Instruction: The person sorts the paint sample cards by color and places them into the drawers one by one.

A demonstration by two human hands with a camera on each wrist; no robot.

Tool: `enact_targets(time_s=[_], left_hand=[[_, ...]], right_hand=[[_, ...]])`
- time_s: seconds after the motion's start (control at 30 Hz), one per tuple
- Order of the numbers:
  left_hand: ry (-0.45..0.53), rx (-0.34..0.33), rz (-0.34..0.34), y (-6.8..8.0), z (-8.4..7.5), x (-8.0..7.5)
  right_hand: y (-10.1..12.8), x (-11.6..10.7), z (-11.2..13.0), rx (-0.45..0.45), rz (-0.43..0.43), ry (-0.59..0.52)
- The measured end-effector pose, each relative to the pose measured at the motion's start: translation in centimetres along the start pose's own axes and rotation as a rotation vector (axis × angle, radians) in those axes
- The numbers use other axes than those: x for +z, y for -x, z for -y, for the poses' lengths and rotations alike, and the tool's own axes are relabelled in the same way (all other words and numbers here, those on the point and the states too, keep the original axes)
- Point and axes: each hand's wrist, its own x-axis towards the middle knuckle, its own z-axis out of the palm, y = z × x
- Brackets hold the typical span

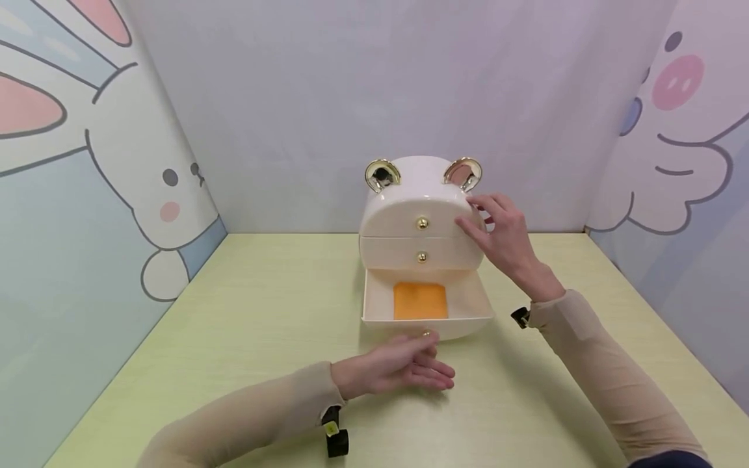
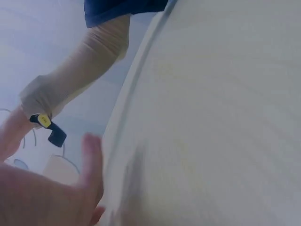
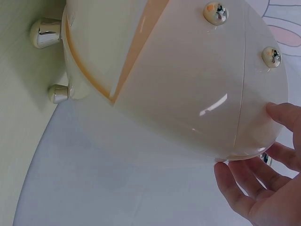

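Note:
A cream bear-shaped drawer box (image 1: 422, 221) with gold ears stands at the back middle of the table. Its bottom drawer (image 1: 427, 311) is pulled out and shows an orange pad (image 1: 420, 300) inside. My right hand (image 1: 500, 227) rests with straight fingers against the box's upper right side, by the top drawer; the same hand (image 3: 263, 188) appears with fingertips on the box's edge (image 3: 188, 89). My left hand (image 1: 404, 370) lies flat on the table just in front of the open drawer, near its gold knob (image 1: 426, 334), holding nothing.
The pale green table (image 1: 263, 325) is enclosed by cartoon-printed walls (image 1: 88, 195) on the left, back and right. Gold feet (image 3: 44, 33) show under the box in the right wrist view. The left wrist view shows the tabletop (image 2: 211, 117) and my right sleeve (image 2: 80, 70).

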Motion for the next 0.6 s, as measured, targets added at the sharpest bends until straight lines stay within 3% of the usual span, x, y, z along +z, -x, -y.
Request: enact_targets(time_s=[0.1,0.23,0.6], left_hand=[[0.085,0.054,-0.097,-0.7,0.5,0.3],[0.116,0.115,-0.186,-1.2,0.9,0.5],[0.147,0.178,-0.239,-1.3,0.7,0.1]], right_hand=[[0.0,0.0,0.0,0.003,0.002,-0.003],[0.0,-0.1,0.1,0.006,0.007,-0.003],[0.1,-0.1,0.1,0.016,0.009,-0.005]])
